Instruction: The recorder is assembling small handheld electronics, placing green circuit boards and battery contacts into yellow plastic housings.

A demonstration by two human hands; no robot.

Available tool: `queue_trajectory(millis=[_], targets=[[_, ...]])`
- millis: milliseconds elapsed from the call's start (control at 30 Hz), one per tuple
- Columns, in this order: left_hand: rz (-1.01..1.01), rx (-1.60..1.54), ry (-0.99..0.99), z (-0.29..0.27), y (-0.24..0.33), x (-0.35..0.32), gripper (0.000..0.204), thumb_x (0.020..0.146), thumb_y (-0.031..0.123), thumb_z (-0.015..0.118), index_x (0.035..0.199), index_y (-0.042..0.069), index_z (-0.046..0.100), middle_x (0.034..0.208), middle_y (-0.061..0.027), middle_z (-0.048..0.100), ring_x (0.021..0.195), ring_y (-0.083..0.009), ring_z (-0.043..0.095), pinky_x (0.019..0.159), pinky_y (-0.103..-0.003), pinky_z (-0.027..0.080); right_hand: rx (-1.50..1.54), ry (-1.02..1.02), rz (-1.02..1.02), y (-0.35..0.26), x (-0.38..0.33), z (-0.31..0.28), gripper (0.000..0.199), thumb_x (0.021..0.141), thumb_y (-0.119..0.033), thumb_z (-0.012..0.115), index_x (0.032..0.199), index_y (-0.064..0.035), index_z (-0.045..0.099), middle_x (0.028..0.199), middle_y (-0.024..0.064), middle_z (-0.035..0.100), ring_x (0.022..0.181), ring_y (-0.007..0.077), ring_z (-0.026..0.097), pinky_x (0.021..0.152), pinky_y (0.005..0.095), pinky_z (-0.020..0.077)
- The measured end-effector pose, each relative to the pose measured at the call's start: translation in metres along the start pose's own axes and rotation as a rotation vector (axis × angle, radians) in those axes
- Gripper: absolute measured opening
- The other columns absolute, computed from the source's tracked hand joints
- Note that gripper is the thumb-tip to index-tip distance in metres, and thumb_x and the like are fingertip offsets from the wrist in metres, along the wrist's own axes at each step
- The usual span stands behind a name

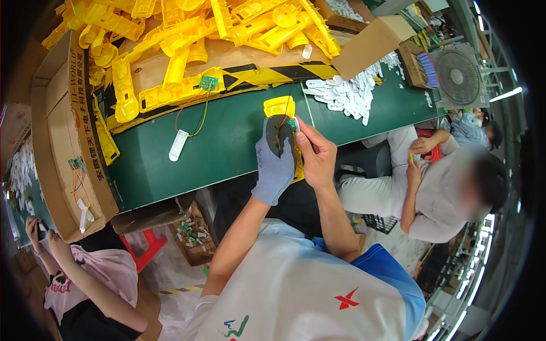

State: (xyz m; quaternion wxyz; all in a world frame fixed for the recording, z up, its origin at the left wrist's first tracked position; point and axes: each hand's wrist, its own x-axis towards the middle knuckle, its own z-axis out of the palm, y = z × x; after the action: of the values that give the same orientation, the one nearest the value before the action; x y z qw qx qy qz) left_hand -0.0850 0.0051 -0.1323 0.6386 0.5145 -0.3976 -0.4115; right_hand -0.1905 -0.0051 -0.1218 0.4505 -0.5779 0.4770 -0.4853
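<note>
My left hand (275, 165), in a grey-blue glove with dark fingertips, is closed around a yellow plastic housing (278, 106) over the green bench. The housing's top end sticks out past the glove, and most of the rest is hidden. My bare right hand (318, 156) pinches a slim white plastic piece (297, 125) against a small green circuit board (292, 123) at the left fingertips. A thin wire rises by them. To the left, another circuit board (209, 83) rests on a yellow part, joined by red and yellow wires to a white piece (178, 145).
Yellow housings (187, 34) lie heaped beyond a black-and-yellow taped edge (273, 74). White pieces (344, 94) are piled at right, near a cardboard box (375, 45) and a fan (456, 77). A carton (57, 136) borders the left. Co-workers (438, 193) sit at both sides.
</note>
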Motion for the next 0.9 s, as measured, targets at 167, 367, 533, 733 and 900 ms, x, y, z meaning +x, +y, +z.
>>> queue_trajectory(millis=[167, 367, 533, 733, 900], targets=[[0.049, 0.043, -0.099, -0.002, -0.002, 0.002, 0.023, 0.089, 0.006, 0.053, 0.112, 0.001, 0.056, 0.092, -0.0191, 0.065, 0.081, -0.0338, 0.065, 0.072, -0.038, 0.051, 0.183, -0.049, 0.046, 0.008, -0.001, -0.011, 0.034, 0.096, 0.001, 0.058, 0.13, 0.0019, 0.06, 0.125, 0.0116, 0.063, 0.106, 0.0115, 0.059, 0.092, 0.0233, 0.0451], [0.064, 0.101, -0.04, 0.0, -0.004, 0.001, 0.023, 0.09, 0.005, 0.053, 0.113, 0.0, 0.056, 0.096, -0.0174, 0.064, 0.083, -0.0287, 0.064, 0.073, -0.037, 0.051, 0.057, -0.09, -0.043, 0.002, 0.005, -0.008, 0.034, 0.095, 0.002, 0.058, 0.128, 0.0014, 0.062, 0.122, 0.0126, 0.064, 0.106, 0.0141, 0.06, 0.09, 0.0242, 0.0458], [0.033, 0.219, -0.087, 0.004, 0.005, 0.008, 0.036, 0.09, 0.011, 0.054, 0.124, -0.001, 0.053, 0.104, -0.0214, 0.064, 0.094, -0.0344, 0.066, 0.081, -0.038, 0.052, -0.124, -0.19, -0.192, -0.002, 0.014, -0.022, 0.045, 0.09, 0.004, 0.057, 0.134, 0.0004, 0.057, 0.132, 0.0172, 0.056, 0.112, 0.021, 0.059, 0.092, 0.0274, 0.0467], [-0.159, -0.188, 0.106, 0.043, 0.032, -0.008, 0.04, 0.095, 0.005, 0.055, 0.133, -0.003, 0.045, 0.12, -0.012, 0.056, 0.108, -0.0188, 0.056, 0.092, -0.033, 0.047, 0.317, -0.179, 0.186, -0.007, -0.012, -0.033, 0.06, 0.095, -0.015, 0.053, 0.15, -0.0058, 0.031, 0.121, 0.0111, 0.055, 0.085, 0.0142, 0.057, 0.074, 0.0266, 0.0489], [-0.302, -0.222, -0.081, 0.061, 0.044, 0.009, 0.044, 0.091, -0.004, 0.058, 0.133, 0.003, 0.045, 0.118, -0.0146, 0.063, 0.106, -0.0232, 0.063, 0.093, -0.034, 0.05, 0.606, -0.345, 0.431, 0.002, -0.012, -0.086, 0.045, 0.093, -0.014, 0.06, 0.133, -0.0054, 0.043, 0.104, 0.0042, 0.057, 0.078, 0.0079, 0.052, 0.067, 0.024, 0.0458]])
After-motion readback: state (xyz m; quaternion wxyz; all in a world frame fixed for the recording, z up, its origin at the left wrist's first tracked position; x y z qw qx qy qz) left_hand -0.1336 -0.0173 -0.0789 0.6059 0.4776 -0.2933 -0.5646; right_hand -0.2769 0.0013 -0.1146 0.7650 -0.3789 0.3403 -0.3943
